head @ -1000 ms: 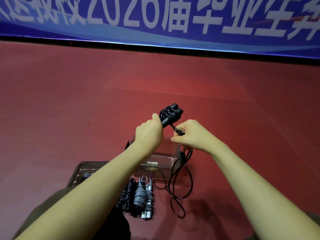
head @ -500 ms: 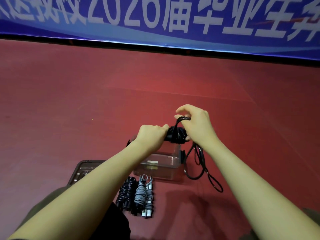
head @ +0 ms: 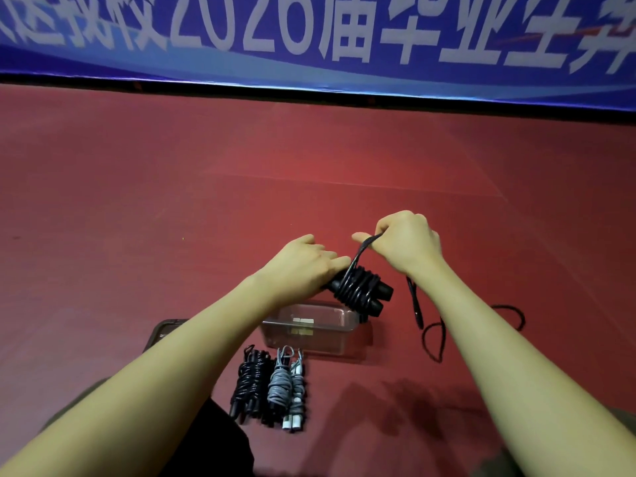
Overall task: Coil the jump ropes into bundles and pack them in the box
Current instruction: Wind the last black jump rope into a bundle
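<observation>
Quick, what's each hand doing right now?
Left hand: grips the handles of the black jump rope.
Right hand: pinches the loose end of that rope, pulled up from the bundle.

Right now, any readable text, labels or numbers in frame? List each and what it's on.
"2026" then "届毕业生": white print on the blue banner along the far edge of the red floor; characters before and after it are cut off or smeared, unreadable.
Small pale labels on the clear plastic box: too small and blurred to read.
Jump rope bundles: no visible markings.

Head-worn view, angled forward and down, hands (head: 354, 256) near
</observation>
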{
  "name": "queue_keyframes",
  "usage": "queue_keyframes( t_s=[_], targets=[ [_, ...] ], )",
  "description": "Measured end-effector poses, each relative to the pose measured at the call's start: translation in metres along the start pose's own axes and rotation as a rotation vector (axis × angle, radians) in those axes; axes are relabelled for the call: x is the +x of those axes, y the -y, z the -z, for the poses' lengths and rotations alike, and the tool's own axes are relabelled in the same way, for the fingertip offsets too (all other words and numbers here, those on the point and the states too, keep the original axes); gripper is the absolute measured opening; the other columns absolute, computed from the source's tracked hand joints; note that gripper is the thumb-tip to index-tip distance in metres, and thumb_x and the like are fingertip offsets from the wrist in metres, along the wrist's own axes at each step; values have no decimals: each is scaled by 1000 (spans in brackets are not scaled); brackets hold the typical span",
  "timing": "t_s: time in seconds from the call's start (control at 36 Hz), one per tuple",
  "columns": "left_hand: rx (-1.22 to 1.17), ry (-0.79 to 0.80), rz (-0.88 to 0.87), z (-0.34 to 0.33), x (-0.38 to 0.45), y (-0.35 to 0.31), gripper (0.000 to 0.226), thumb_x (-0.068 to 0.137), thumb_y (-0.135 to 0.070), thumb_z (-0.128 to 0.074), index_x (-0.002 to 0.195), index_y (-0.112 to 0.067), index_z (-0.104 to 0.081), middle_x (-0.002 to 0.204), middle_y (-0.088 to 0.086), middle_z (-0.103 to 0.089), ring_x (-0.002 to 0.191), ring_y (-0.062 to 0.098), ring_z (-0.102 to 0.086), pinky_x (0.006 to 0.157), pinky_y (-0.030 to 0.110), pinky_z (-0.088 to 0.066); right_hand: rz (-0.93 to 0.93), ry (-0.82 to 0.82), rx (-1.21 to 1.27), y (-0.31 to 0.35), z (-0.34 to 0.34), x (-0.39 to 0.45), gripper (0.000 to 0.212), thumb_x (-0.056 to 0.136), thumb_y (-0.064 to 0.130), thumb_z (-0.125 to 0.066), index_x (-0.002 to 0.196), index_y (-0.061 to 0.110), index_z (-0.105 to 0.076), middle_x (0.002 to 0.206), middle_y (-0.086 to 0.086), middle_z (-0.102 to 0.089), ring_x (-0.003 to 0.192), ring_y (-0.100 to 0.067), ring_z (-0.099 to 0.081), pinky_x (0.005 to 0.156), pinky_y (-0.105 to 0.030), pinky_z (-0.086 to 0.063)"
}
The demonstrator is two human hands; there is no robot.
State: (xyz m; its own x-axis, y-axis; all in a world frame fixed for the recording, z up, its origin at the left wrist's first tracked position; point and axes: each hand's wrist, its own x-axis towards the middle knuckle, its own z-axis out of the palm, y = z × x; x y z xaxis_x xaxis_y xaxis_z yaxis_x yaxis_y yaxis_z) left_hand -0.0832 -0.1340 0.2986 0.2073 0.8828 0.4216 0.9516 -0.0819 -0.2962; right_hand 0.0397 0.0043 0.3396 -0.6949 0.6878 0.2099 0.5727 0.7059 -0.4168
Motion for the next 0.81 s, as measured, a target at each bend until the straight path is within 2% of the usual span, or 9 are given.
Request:
queue_keyframes(
  t_s=[0.11, 0.22, 0.28, 0.33, 0.42, 0.5, 0.56, 0.64, 0.81],
  targets=[
    [-6, -84, -54, 6, 4, 1, 8, 79, -14, -39, 83, -18, -35, 57, -3, -50, 49, 21, -48, 51, 28, -39, -30, 14, 50, -6, -3, 1, 54, 82, 61, -58, 59, 12, -57, 61, 0, -54, 73, -30, -54, 68, -30, -41],
    [-164, -131, 26, 15, 6, -9, 8, 77, -14, -39, 83, -15, -34, 57, 3, -52, 46, 25, -48, 43, 23, -32, -37, 27, 128, -10, -9, -3, 53, 85, 54, -59, 53, 13, -51, 55, -2, -46, 65, -30, -43, 65, -32, -43],
    [-291, -127, 185, 22, 7, -17, 9, 80, -15, -41, 88, -10, -39, 62, 8, -55, 52, 32, -54, 45, 26, -29, -1, 46, 172, -11, -11, -5, 39, 81, 32, -59, 52, 14, -42, 58, -2, -45, 65, -26, -42, 64, -33, -41],
    [-410, -57, 415, 29, 12, -21, 15, 88, -12, -47, 98, -2, -45, 78, 17, -62, 69, 44, -58, 53, 32, -28, 7, 83, 200, -8, -12, -5, 25, 79, 16, -51, 55, 18, -42, 67, -3, -53, 69, -24, -49, 66, -35, -43],
    [-528, -101, 668, 32, 20, -21, 27, 92, -12, -50, 115, -3, -40, 91, 24, -65, 80, 46, -59, 57, 38, -36, 37, 217, 155, -1, -19, -4, 28, 86, 30, -58, 61, 20, -49, 70, 1, -57, 69, -23, -54, 65, -30, -42],
    [-598, -200, 813, 25, 22, -16, 35, 92, -8, -49, 123, -4, -32, 81, 19, -63, 70, 43, -59, 56, 40, -44, 80, 324, 177, 6, -25, -7, 24, 81, 33, -68, 70, 14, -59, 63, 1, -55, 61, -21, -54, 59, -28, -43],
    [-553, -153, 877, 19, 22, -12, 37, 91, -6, -45, 125, -5, -29, 75, 14, -57, 64, 39, -55, 54, 36, -39, 133, 380, 179, 10, -24, -11, 26, 82, 27, -67, 70, 5, -60, 56, -3, -54, 49, -16, -52, 51, -25, -41],
    [-512, -78, 941, 11, 20, -9, 33, 90, -4, -43, 120, -5, -30, 77, 12, -53, 62, 35, -50, 56, 35, -37, 167, 477, 194, 15, -19, -17, 23, 83, 24, -67, 69, 7, -60, 51, -3, -53, 32, -9, -43, 39, -17, -36],
    [-337, 156, 1067, -6, 10, -2, 14, 92, -3, -42, 104, -5, -34, 94, 17, -60, 74, 36, -54, 60, 38, -37, 288, 484, 119, 26, -10, -22, 21, 82, 19, -67, 63, 16, -60, 54, 3, -50, 51, -14, -46, 51, -24, -37]
  ],
)
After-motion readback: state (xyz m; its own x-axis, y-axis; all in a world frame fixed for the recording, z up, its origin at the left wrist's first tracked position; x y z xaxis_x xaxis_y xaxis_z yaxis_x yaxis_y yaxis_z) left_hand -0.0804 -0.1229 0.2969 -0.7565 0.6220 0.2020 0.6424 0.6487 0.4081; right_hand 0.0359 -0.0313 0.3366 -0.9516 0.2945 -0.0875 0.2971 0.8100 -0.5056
